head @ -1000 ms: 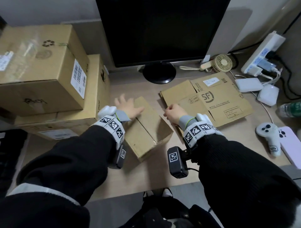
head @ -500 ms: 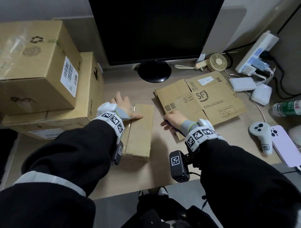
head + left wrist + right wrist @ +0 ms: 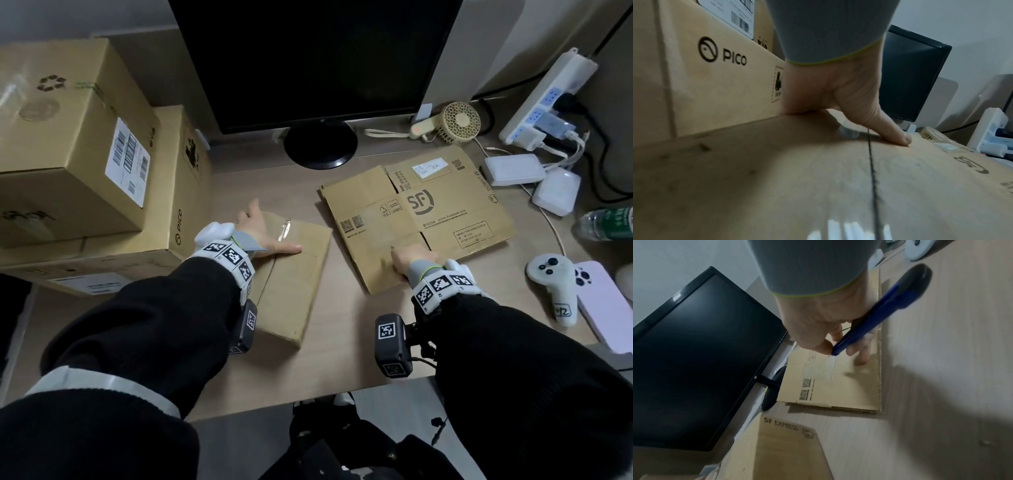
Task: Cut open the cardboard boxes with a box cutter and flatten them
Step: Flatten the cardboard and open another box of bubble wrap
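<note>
A small cardboard box (image 3: 294, 274) lies collapsed flat on the desk, near the middle. My left hand (image 3: 263, 236) presses on its far end with fingers spread; in the left wrist view the left hand (image 3: 838, 100) has its thumb flat on the small cardboard box (image 3: 818, 186). To the right lies a flattened SF box (image 3: 428, 212). My right hand (image 3: 411, 255) rests on its near edge. The right wrist view shows the right hand (image 3: 824, 324) gripping a blue box cutter (image 3: 875, 316) over the flattened SF box (image 3: 838, 382). Two sealed boxes (image 3: 68, 137) are stacked at the left.
A black monitor (image 3: 308, 61) stands at the back. A small fan (image 3: 459, 123), a power strip (image 3: 544, 99) and white adapters (image 3: 513, 169) crowd the back right. A bottle (image 3: 609, 224), a white controller (image 3: 555, 287) and a phone (image 3: 606, 305) lie at the right edge.
The small box went from standing half-open to lying flat under my left hand. My right hand moved right, onto the near edge of the flattened SF box.
</note>
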`<move>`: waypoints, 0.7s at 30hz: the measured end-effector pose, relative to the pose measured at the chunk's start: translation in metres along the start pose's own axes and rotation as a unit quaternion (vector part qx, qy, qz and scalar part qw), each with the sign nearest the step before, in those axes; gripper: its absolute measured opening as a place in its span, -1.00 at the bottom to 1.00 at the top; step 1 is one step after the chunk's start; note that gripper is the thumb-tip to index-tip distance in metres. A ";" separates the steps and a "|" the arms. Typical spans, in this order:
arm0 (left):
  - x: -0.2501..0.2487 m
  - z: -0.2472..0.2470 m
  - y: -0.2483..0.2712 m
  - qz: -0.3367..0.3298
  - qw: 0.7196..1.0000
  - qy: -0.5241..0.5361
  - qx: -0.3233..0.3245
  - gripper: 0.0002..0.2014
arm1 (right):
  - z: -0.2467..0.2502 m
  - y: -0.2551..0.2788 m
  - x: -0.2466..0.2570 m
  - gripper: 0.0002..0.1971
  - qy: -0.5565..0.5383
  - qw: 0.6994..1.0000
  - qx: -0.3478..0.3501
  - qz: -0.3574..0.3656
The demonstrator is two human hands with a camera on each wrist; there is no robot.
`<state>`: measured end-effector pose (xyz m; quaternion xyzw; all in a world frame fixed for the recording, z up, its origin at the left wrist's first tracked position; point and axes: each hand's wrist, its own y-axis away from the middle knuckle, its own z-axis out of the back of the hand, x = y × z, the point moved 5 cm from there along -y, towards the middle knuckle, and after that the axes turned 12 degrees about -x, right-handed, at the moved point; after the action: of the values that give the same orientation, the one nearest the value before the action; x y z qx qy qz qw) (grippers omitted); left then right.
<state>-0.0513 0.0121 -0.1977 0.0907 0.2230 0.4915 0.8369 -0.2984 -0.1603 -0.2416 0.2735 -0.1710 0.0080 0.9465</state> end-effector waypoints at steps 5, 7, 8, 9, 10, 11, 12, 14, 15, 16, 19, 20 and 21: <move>-0.037 -0.010 0.007 -0.121 0.991 -0.028 0.054 0.42 | -0.010 -0.005 0.008 -0.69 -0.093 0.995 0.041 -0.008; -0.048 -0.010 0.010 -0.143 0.986 -0.055 0.071 0.46 | -0.009 -0.006 0.016 -0.69 -0.103 0.994 0.042 -0.011; -0.052 -0.010 0.010 -0.147 0.984 -0.071 0.075 0.51 | -0.008 -0.009 0.021 -0.70 -0.114 0.993 0.039 -0.006; -0.056 -0.010 0.007 -0.150 0.982 -0.086 0.079 0.55 | -0.008 -0.014 0.027 -0.72 -0.128 0.991 0.040 0.003; -0.058 -0.012 0.004 -0.150 0.980 -0.100 0.084 0.58 | -0.008 -0.019 0.032 -0.74 -0.147 0.988 0.046 0.013; -0.060 -0.014 0.000 -0.150 0.978 -0.108 0.091 0.57 | -0.008 -0.023 0.038 -0.75 -0.165 0.984 0.056 0.019; -0.061 -0.015 -0.003 -0.150 0.977 -0.115 0.099 0.55 | -0.009 -0.027 0.043 -0.77 -0.185 0.980 0.064 0.023; -0.065 -0.015 -0.004 -0.156 0.973 -0.127 0.112 0.49 | -0.007 -0.026 0.050 -0.80 -0.217 0.973 0.075 0.025; -0.067 -0.016 -0.005 -0.160 0.972 -0.132 0.113 0.47 | -0.007 -0.028 0.053 -0.79 -0.228 0.970 0.082 0.027; -0.070 -0.016 -0.003 -0.166 0.970 -0.134 0.116 0.44 | -0.007 -0.030 0.054 -0.76 -0.238 0.967 0.086 0.028; -0.076 -0.022 0.002 -0.181 0.967 -0.119 0.135 0.28 | -0.007 -0.027 0.059 -0.77 -0.242 0.964 0.110 0.032; -0.079 -0.024 0.004 -0.181 0.968 -0.114 0.132 0.21 | -0.008 -0.028 0.059 -0.81 -0.237 0.964 0.116 0.037; -0.080 -0.025 0.004 -0.178 0.971 -0.102 0.120 0.14 | -0.009 -0.027 0.061 -0.82 -0.219 0.968 0.113 0.045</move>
<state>-0.0996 -0.0566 -0.1954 0.1989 0.2070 0.2920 0.9123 -0.2357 -0.1835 -0.2427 0.3657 -0.3847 0.0096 0.8475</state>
